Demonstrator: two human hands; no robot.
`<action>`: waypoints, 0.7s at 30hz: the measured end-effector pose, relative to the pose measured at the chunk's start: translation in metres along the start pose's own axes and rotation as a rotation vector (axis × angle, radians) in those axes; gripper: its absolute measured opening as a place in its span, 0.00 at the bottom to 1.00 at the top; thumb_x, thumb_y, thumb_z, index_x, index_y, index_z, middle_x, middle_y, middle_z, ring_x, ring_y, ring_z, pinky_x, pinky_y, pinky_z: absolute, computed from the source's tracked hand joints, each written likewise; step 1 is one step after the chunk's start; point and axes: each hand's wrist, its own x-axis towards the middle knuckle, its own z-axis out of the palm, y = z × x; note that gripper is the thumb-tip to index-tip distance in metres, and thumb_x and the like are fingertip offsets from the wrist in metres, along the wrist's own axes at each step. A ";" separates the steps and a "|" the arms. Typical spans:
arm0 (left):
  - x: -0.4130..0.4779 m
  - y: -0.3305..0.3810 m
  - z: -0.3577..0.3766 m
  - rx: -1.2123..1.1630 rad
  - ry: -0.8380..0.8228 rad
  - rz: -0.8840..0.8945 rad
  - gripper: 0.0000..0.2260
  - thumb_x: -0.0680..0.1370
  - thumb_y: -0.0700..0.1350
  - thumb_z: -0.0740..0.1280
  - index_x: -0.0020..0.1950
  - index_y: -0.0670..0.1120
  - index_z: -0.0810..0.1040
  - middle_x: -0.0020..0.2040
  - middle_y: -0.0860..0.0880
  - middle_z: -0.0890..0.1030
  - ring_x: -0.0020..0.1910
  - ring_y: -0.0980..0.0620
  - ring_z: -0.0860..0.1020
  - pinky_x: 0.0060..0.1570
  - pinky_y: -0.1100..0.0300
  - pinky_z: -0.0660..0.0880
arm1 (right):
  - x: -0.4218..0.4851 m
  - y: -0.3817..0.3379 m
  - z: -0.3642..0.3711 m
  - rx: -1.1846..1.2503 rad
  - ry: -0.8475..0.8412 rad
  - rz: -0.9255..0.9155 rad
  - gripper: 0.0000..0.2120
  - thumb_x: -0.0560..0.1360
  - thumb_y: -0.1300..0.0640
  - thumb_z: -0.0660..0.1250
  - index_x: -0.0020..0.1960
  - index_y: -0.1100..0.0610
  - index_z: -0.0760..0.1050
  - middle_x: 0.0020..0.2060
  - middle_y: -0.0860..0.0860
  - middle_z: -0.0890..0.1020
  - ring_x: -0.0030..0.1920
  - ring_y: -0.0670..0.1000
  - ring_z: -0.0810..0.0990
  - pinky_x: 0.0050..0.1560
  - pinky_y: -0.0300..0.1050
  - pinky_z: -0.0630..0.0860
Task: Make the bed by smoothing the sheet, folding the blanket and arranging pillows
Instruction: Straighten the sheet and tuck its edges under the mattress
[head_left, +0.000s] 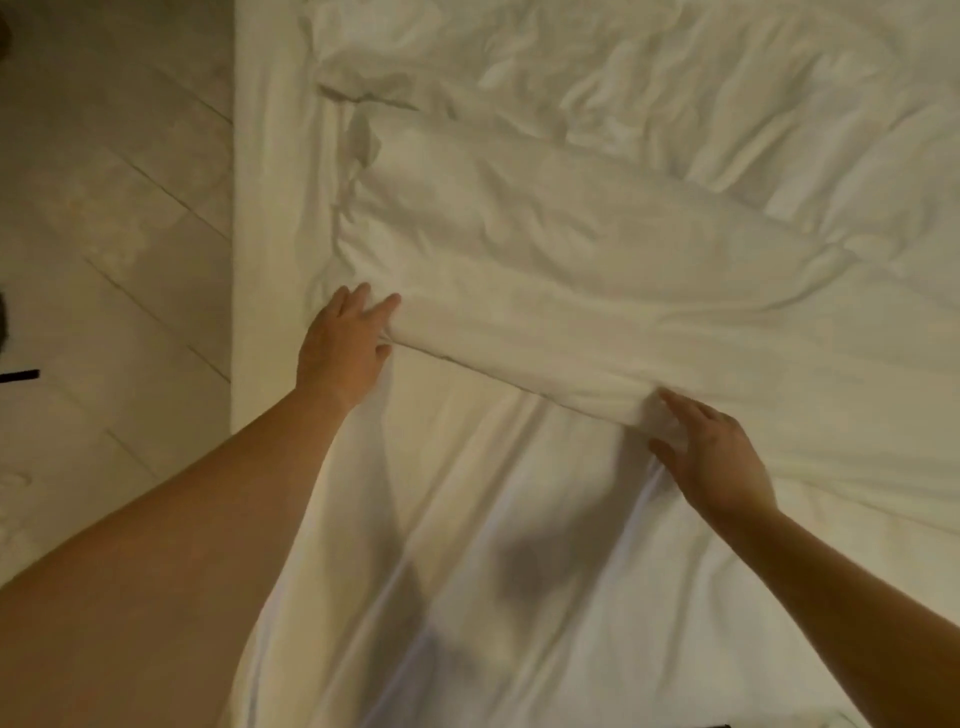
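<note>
Setting: pale tiled floor (104, 234) along the left; white bed (254, 208) filling the middle and right, seen from above.

Sheet (467, 519): white, spread over the near part of the bed, creased in long lines running toward the near edge, with a dark shadow across its middle.

Blanket (571, 260): white, folded into a thick band lying across the bed on top of the sheet, its folded edge slanting from the left down toward the right; further rumpled white bedding beyond it at the top.

Left hand (340, 348): at the left corner of the folded edge, near the side of the bed; fingers straight and laid on the blanket, thumb against the fold; grip apart, not curled round the cloth.

Right hand (717, 457): at the same folded edge, further right; fingertips touching the blanket, thumb spread below; grip apart. Blurred, so finer contact hard to judge.

Other: short dark strap (21, 375) on the floor at the far left edge.
</note>
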 end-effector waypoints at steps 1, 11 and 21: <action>0.005 -0.005 0.007 0.007 0.012 0.022 0.25 0.79 0.49 0.71 0.76 0.56 0.71 0.78 0.45 0.67 0.77 0.39 0.63 0.74 0.44 0.64 | 0.002 -0.001 0.004 -0.007 0.008 0.016 0.30 0.74 0.52 0.73 0.74 0.47 0.69 0.67 0.50 0.78 0.64 0.60 0.75 0.59 0.56 0.78; -0.003 -0.024 0.015 -0.182 0.094 0.100 0.14 0.83 0.39 0.61 0.67 0.44 0.77 0.73 0.43 0.74 0.74 0.40 0.69 0.73 0.46 0.67 | 0.005 0.008 0.012 0.002 0.147 -0.012 0.07 0.80 0.52 0.65 0.49 0.54 0.79 0.40 0.54 0.82 0.42 0.61 0.80 0.37 0.49 0.72; -0.162 -0.067 -0.028 0.056 -0.117 0.271 0.27 0.67 0.24 0.69 0.64 0.40 0.79 0.62 0.37 0.82 0.61 0.38 0.82 0.50 0.45 0.83 | -0.113 -0.004 -0.026 0.004 -0.232 -0.080 0.05 0.83 0.45 0.56 0.53 0.45 0.68 0.34 0.47 0.79 0.35 0.55 0.79 0.37 0.52 0.76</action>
